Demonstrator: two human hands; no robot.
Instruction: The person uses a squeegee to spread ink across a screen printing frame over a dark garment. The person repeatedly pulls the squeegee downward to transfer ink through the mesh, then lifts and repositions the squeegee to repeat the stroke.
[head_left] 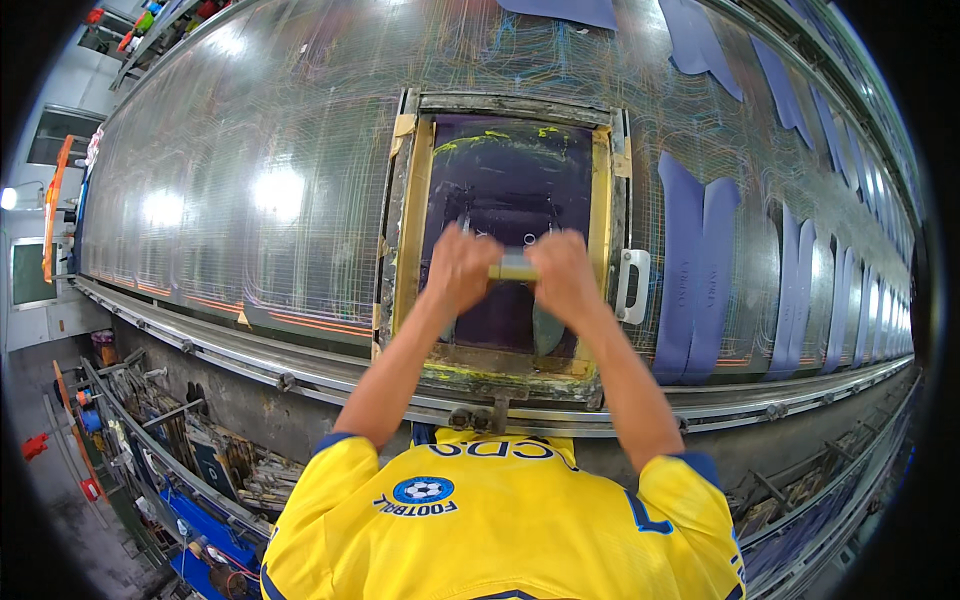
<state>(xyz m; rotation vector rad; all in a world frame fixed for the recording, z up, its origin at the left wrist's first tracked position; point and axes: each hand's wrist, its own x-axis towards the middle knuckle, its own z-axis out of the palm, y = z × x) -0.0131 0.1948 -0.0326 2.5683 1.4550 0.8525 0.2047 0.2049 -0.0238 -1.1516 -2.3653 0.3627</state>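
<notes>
Both of my hands are wrapped round the pale bar of a squeegee (514,267) over a screen-printing frame. My left hand (462,270) grips the bar's left part, and my right hand (562,272) grips its right part. Below them spreads the dark purple mesh (512,165), smeared with yellow-green near its far end. The worn, taped screen frame (618,180) lies flat on the long table, its near end at the metal rail. Forearms and hands hide much of the squeegee; its blade edge cannot be made out.
A white handle (633,286) sits at the frame's right side. Purple cut fabric pieces (688,280) lie flat along the table (270,120) to the right and far right. A metal rail (300,385) runs along the near edge. Racks with clutter (210,455) stand below left.
</notes>
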